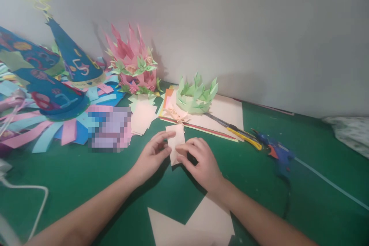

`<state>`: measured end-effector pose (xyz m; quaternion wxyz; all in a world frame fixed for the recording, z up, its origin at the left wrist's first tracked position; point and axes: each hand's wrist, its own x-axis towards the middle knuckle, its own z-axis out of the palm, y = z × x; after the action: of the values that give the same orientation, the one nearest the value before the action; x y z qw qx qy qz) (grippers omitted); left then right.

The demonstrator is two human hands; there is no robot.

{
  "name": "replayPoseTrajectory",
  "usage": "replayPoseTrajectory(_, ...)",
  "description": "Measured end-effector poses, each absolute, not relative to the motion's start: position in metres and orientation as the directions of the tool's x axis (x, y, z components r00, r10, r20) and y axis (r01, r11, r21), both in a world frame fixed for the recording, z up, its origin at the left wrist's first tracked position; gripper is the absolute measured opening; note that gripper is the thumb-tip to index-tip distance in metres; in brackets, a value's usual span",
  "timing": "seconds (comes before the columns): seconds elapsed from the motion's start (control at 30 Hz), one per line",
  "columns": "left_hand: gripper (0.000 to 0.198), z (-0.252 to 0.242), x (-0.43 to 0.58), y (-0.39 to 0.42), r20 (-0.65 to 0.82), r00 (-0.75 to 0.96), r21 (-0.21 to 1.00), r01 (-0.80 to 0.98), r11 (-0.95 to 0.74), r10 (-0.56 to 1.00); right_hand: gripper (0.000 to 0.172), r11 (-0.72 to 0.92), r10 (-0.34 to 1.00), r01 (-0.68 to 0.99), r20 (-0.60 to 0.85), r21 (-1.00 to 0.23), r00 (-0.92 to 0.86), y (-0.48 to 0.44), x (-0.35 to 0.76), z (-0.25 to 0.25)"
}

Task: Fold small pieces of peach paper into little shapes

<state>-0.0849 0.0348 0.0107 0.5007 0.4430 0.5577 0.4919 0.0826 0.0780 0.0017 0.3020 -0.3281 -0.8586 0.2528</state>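
A small pale peach piece of paper, looking folded, is held up between both hands above the green tabletop. My left hand pinches its left edge with thumb and fingers. On the right side, my right hand grips the lower edge between thumb and forefinger. Beyond the hands lie a peach folded paper flower and a light green paper leaf crown. Closer to me, a larger cut sheet of peach paper rests partly beneath my right forearm.
A yellow-and-black cutter and a blue glue gun lie at right. Blue cone hats, a pink paper crown and a stack of peach paper pieces occupy the left. A white cable runs along the lower left.
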Motion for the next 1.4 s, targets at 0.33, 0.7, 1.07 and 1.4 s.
replayPoseTrajectory(0.33, 0.051, 0.014, -0.081, 0.033, -0.194, -0.013, 0.967, -0.171, 0.189, 0.981, 0.010, 0.687, 0.698, 0.408, 0.390, -0.602, -0.601, 0.077, 0.082, 0.004)
replayPoseTrajectory(0.7, 0.046, 0.010, -0.079, 0.035, -0.118, -0.032, 0.990, -0.079, 0.115, 0.993, 0.013, 0.656, 0.707, 0.383, 0.351, -0.650, -0.615, 0.078, 0.081, 0.005)
replayPoseTrajectory(1.07, 0.044, 0.009, -0.080, 0.034, -0.147, 0.018, 0.985, -0.092, 0.148, 0.989, 0.010, 0.694, 0.682, 0.361, 0.408, -0.623, -0.606, 0.081, 0.084, 0.002)
replayPoseTrajectory(1.4, 0.050, 0.007, -0.077, 0.032, -0.168, 0.097, 0.975, -0.130, 0.180, 0.981, 0.019, 0.792, 0.583, 0.387, 0.395, -0.472, -0.710, 0.080, 0.087, 0.005)
